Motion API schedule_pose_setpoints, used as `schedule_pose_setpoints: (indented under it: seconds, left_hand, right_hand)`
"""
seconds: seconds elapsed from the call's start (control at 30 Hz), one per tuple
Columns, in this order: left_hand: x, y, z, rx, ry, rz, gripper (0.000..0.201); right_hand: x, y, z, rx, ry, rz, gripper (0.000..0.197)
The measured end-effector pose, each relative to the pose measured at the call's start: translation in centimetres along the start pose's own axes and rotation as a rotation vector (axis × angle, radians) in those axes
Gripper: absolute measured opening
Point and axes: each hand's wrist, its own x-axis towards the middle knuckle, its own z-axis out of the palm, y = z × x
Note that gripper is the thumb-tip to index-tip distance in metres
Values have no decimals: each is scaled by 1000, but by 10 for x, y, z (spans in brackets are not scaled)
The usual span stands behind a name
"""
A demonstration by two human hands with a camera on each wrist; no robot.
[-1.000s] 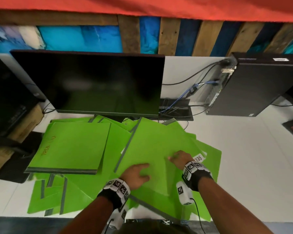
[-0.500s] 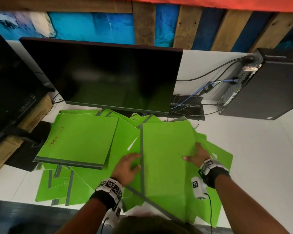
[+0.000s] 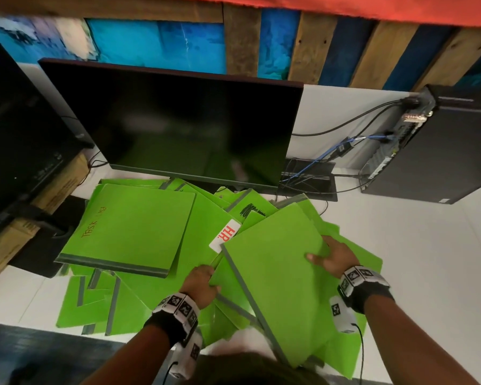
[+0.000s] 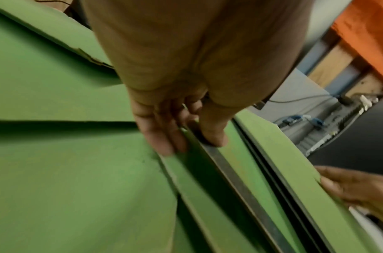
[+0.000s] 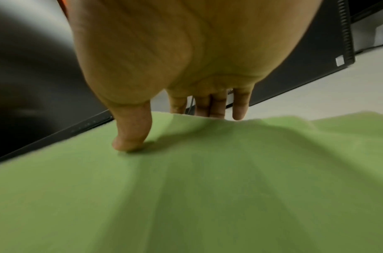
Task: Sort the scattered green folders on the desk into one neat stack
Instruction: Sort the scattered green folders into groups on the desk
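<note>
Several green folders with grey spines lie scattered on the white desk [image 3: 428,259]. Both hands hold one large green folder [image 3: 275,279] tilted above the pile. My left hand [image 3: 203,282] pinches its left edge by the grey spine; in the left wrist view the left hand [image 4: 192,142] has the thumb on top and fingers below. My right hand [image 3: 331,257] grips the right edge, and the right wrist view shows the right hand [image 5: 168,126] with its thumb pressed on the folder [image 5: 207,188]. At the left lies a folder marked "TASK" [image 3: 134,229]. A white "HR" label [image 3: 225,234] shows on a lower folder.
A dark monitor [image 3: 178,129] stands right behind the pile. A black computer tower [image 3: 442,151] with cables [image 3: 317,162] sits at the back right. Another dark screen [image 3: 17,134] and a cardboard box [image 3: 53,190] are at the left. More folders [image 3: 95,304] lie near the front edge.
The top folder has been lifted and turned clockwise, uncovering the HR label. My right hand slid to its right edge and my left hand took the spine edge.
</note>
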Motion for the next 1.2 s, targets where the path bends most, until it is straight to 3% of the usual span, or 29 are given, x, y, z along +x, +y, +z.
schedule_pose_setpoints:
  seconds: [0.1,0.2,0.3,0.33,0.4,0.47,0.53,0.57,0.63,0.77,0.9,0.97,1.07,1.17,1.2]
  left_hand:
    - [-4,16,-11,-272,-28,90,21]
    - [-11,42,-26,-734,23,140,35]
    - [-11,55,-43,-977,170,210,12]
    - [-10,56,-47,-1057,185,223,18]
    - [-10,61,-52,-1170,139,244,49]
    - [-13,71,-53,-1122,49,256,71]
    - [-17,82,-50,-942,53,282,52]
    - [-18,86,-51,-883,124,259,39]
    - [-15,81,-54,-865,261,217,34]
    - [-8,45,-63,-805,327,165,43]
    - [-4,-7,-75,-715,405,74,43]
    - [-7,-30,-80,-720,415,-9,43]
    - [-5,-64,-81,-749,415,-96,38]
    - [2,-84,-76,-749,412,-171,38]
    - [5,-88,-73,-758,410,-174,36]
  right_hand:
    - [-5,-4,-3,-60,51,-61,92]
    - [-8,-10,-6,192,63,-92,77]
    - [-10,-11,-15,436,138,-148,53]
    - [-11,-11,-19,516,151,-173,43]
    - [-16,-19,-26,665,152,-223,30]
    - [-21,-33,-28,787,133,-254,24]
    - [-21,-46,-26,914,105,-252,35]
    - [-21,-53,-23,957,72,-241,41]
    - [-24,-69,-20,951,9,-236,33]
    - [-14,-67,0,596,-56,-153,22]
    - [31,-2,45,236,-27,113,46]
    - [54,27,72,271,-41,157,47]
    - [26,-5,72,527,-76,250,51]
    - [2,-45,66,666,-109,293,22]
    - [1,-53,65,676,-110,296,22]
